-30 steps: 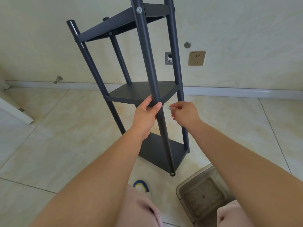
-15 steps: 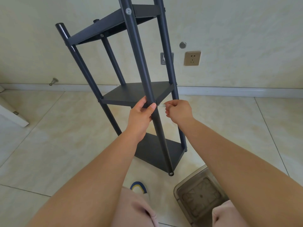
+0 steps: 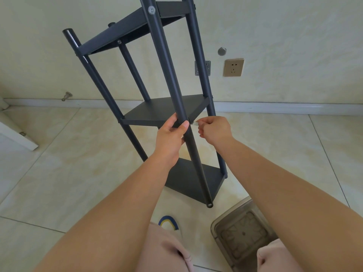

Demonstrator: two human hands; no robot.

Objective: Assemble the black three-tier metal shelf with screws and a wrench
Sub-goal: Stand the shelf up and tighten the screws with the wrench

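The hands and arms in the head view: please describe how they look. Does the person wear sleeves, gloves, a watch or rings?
Both forearms are bare: no sleeve reaches into view. The left hand and the right hand have no gloves. No watch, bracelet or ring shows on either wrist or on the fingers that can be seen. The nails look short and unpainted.

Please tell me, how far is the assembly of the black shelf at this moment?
Mostly done: the shelf stands with three tiers on four posts, and a screw sits at the top tier. In hand: the left hand grips the front post at the middle tier, and the right hand pinches a small silver tool there. Left: tightening this joint; other joints cannot be judged.
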